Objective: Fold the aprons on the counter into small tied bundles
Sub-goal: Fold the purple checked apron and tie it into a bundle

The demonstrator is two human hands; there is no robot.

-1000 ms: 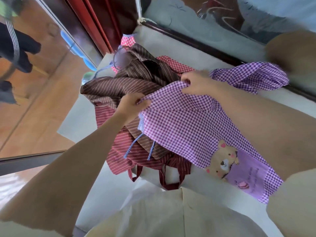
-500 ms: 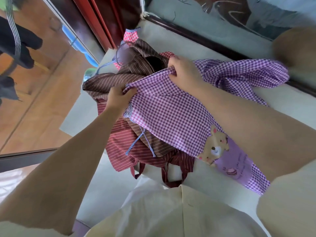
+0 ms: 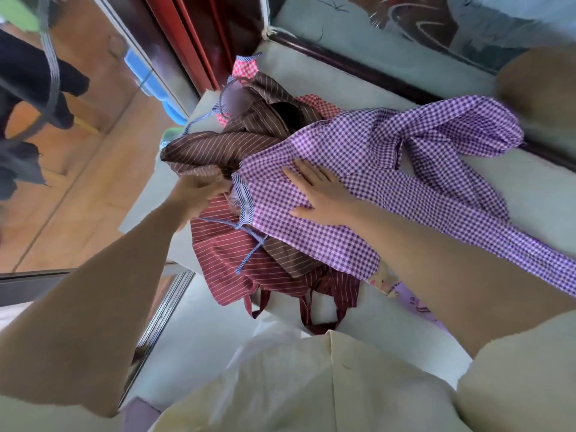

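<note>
Pressing flat with right grip point(image 3: 321, 194), fingers straight, on the purple checked apron point(image 3: 358, 157) spread over the pile on the white table point(image 3: 358, 85). Curling left grip point(image 3: 201, 194) at that apron's blue-striped hem point(image 3: 244, 198); blurred, so cannot tell whether pinching it. Nearest, lying under the rest: red striped apron point(image 3: 224, 257), straps hanging over the table edge. Beyond, brown striped apron point(image 3: 212, 148), bunched up. Farthest, a pink checked piece point(image 3: 246, 68).

Pale counter point(image 3: 536, 188): red striped apron point(image 3: 224, 263) flat on it, purple gingham apron point(image 3: 389, 157) sprawled across.
</note>
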